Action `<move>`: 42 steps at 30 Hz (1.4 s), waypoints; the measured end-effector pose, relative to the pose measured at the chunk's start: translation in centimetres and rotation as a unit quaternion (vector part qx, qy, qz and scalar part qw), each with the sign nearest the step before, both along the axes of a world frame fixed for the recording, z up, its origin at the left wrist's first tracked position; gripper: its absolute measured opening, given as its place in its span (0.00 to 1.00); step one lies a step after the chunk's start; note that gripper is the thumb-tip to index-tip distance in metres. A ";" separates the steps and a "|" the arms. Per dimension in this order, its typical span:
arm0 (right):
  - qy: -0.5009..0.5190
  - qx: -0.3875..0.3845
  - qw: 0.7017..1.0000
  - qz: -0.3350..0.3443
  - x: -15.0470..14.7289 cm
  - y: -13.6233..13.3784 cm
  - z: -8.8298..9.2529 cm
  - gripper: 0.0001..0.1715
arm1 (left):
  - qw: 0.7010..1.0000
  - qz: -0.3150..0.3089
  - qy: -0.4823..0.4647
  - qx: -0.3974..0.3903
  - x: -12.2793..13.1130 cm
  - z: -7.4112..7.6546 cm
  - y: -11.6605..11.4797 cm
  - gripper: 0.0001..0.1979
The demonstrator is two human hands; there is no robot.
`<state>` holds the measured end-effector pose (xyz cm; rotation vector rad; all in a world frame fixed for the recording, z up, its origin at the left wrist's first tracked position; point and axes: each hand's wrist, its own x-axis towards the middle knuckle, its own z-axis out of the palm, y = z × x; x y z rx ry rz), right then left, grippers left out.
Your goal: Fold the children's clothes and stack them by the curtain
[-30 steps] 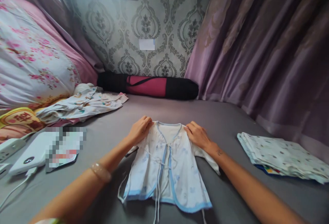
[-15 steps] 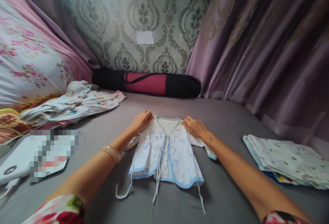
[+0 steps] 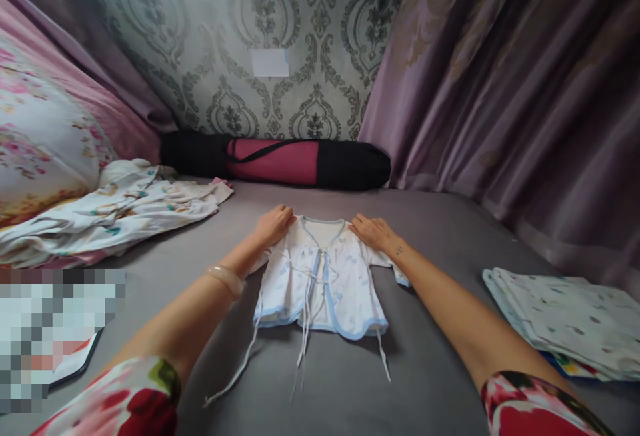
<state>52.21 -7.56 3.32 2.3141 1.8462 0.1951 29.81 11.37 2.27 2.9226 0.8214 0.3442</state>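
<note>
A small white baby shirt (image 3: 345, 289) with pale blue trim lies spread on the grey sheet, its front towards me. Thin white tie strings hang from its middle and both sides. At its left shoulder, my left hand (image 3: 274, 224) has its fingers closed on the fabric. My right hand (image 3: 374, 231) grips the opposite shoulder the same way. The neckline shows between both hands. Part of each sleeve is hidden under my wrists.
Folded printed cloth (image 3: 575, 316) lies at the right. On the left are rumpled printed clothes (image 3: 120, 209), a floral pillow (image 3: 40, 136) and a blurred-out flat object (image 3: 75, 363). A black and red long bag (image 3: 275, 161) rests against the wall; curtains (image 3: 475, 89) hang at the right.
The shirt and both hands have moved slightly away from me, still together. The left tie string now trails further out. My view has shifted a little to the right.
</note>
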 end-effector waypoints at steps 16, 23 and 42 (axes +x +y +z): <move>0.587 0.096 0.752 -0.285 4.9 -3.4 0.3 0.43 | 0.996 0.067 0.053 -0.026 2.6 3.1 -4.0 0.12; 0.638 0.101 0.700 -0.305 4.3 -8.3 0.3 0.23 | 0.992 0.011 0.044 -0.114 5.7 2.1 -11.0 0.15; 0.508 0.358 0.716 -0.316 5.8 -10.3 -1.8 0.12 | 0.993 0.080 -0.031 -0.079 5.2 -1.7 -14.8 0.16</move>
